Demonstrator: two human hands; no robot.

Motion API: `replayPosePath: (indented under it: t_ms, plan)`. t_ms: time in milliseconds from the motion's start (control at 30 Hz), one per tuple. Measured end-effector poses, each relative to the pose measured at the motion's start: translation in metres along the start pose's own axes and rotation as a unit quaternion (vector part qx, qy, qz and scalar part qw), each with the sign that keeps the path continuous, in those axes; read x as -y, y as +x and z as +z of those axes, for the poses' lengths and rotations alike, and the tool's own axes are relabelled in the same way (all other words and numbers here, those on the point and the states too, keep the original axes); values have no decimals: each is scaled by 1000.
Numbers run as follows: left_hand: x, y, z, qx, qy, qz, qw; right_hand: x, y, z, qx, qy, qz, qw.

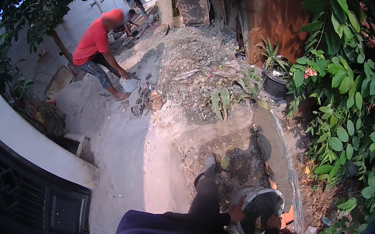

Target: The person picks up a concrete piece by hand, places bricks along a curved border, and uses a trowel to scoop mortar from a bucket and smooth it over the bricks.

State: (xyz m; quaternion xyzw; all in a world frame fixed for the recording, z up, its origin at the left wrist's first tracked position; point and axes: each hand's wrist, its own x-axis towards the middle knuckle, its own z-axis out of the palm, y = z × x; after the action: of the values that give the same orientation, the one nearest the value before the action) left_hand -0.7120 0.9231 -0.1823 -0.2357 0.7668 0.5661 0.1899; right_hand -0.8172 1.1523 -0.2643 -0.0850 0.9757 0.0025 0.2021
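At the bottom centre I hold a battered whitish bucket (275, 198) with a dark inside. My left hand (236, 212) is closed at its left rim, and my right hand (273, 223) grips it at the lower right. The bucket is over rough, dark ground (235, 167) beside a narrow strip of wet grey cement (276, 153). My foot (208, 164) in a grey covering is just above and left of the bucket.
A person in red (89, 47) bends over a pale sack (129, 83) at upper left; other people (131, 15) are farther back. Gravel and rubble (180, 53) cover the path. A dark gate (64, 214) borders the left; a potted plant (275, 84) and dense leaves (351, 130) border the right.
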Motion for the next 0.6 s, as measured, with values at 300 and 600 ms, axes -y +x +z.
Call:
replayPosePath:
  t_ms: [300, 600]
  plan:
    - [-110, -58, -28, 45, -324, 18, 945, 7, -87, -154, -38, 112, -207, 971]
    - [-155, -60, -40, 42, -282, 19, 958, 59, -107, -259, -239, -32, -231, 942]
